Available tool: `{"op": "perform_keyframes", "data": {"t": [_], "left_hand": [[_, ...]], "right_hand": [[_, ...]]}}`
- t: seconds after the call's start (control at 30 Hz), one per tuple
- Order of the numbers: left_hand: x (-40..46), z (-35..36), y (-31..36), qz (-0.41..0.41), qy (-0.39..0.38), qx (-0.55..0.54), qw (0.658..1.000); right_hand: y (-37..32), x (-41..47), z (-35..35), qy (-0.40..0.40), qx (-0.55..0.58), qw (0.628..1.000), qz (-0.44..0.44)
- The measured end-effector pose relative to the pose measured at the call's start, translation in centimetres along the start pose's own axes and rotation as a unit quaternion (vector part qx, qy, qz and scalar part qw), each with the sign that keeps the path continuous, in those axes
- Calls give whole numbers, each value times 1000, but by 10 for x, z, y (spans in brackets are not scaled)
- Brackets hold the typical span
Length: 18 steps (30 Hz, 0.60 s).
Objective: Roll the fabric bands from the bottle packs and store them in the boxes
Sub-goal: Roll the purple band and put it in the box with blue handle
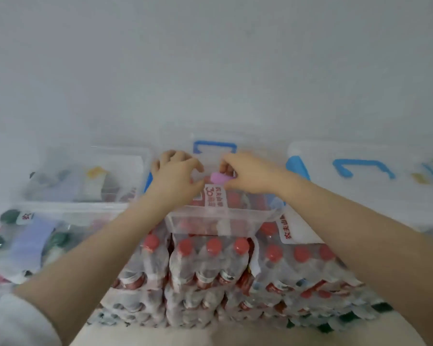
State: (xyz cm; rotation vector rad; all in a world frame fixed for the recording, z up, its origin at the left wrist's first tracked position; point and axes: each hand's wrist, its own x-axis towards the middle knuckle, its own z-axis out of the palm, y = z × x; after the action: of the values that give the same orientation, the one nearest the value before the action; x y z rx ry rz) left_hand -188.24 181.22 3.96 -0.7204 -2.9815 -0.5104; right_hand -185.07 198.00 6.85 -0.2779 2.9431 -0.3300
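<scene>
My right hand [248, 174] pinches a small rolled pink fabric band [219, 177] over the open clear plastic box [218, 221] that sits on top of the stacked red-capped bottle packs [210, 263]. My left hand [176, 174] hovers just left of the roll with its fingers curled, close to it; whether it touches the roll is unclear. A lavender band [26, 243] lies across a green-capped bottle pack at the left.
A second clear box [85, 178] with rolled bands in several colours stands at the left rear. Box lids with blue handles [360, 168] lie at the right rear against the white wall. Blue latches [214, 146] show behind my hands.
</scene>
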Motion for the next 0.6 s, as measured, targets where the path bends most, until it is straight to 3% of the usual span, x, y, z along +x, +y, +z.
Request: {"op": "perform_keyframes", "data": {"t": [0.17,0.33,0.4,0.5,0.6], "left_hand": [[-9,3,15,-52,-71,-89,992],[-24,8,22,-22,-8,-77,997],[-29,12,25,-14,-8,-61,998],[-36,17,28,-9,-10,-24,1000],[-37,15,28,-9,-43,6,999]], "right_hand": [[20,23,15,-114,-37,992,-26],[34,30,24,-177,-98,977,-66],[34,31,11,-86,-74,989,-95],[41,38,-14,168,-38,979,-106],[54,49,-20,223,-104,967,-68]]}}
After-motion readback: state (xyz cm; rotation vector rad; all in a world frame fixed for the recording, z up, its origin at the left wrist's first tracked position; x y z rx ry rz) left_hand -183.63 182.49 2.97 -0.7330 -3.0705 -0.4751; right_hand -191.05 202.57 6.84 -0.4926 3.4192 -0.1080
